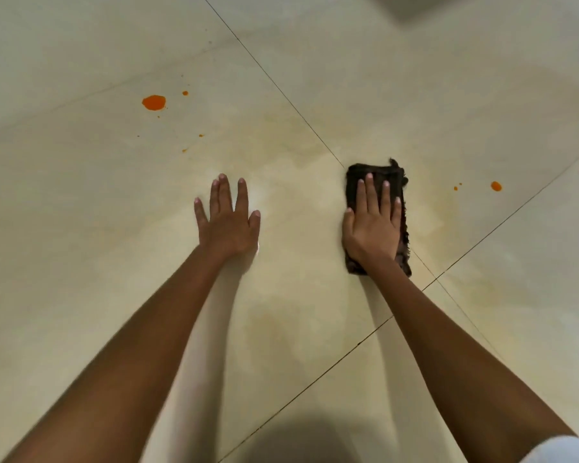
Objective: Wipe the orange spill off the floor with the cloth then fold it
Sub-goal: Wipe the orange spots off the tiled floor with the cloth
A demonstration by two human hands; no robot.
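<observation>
On the pale tiled floor (315, 78) both arms reach forward, palms down. The right hand (373, 225) presses flat on the dark folded cloth (403, 228), fingers straight and slightly spread. The left hand (229, 218) lies flat on bare tile, fingers splayed. An orange blob (153, 102) sits far left, a smaller orange drop (496, 186) right of the cloth

open floor (114, 212) from my left grip (228, 223) to the orange spill (153, 102), free gap between both grips, only the flat cloth (380, 171) under my right grip (374, 227)
</observation>
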